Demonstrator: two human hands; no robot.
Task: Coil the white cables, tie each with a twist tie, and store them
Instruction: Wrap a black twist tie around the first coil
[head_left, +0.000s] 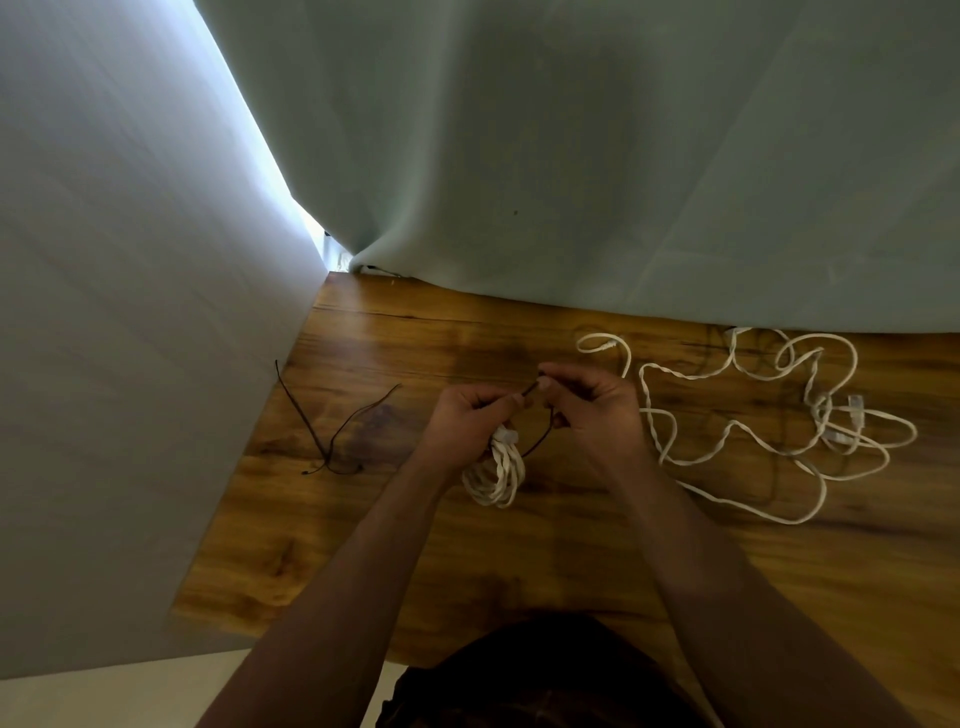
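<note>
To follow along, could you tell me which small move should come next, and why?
Probably twist the two ends together: the left hand and right hand each pinch an end of the dark twist tie, which seems looped round the coiled white cable.

By the left edge of the brown wooden counter (519, 561): spare dark twist ties (332, 439). Mid-counter: dark wire tie (532, 389) between left hand (467, 421) and right hand (592, 410), coiled white cable bundle (496, 475) under the left. Far right edge: loose white cable (779, 415), before the pale fabric curtain (571, 156).
</note>
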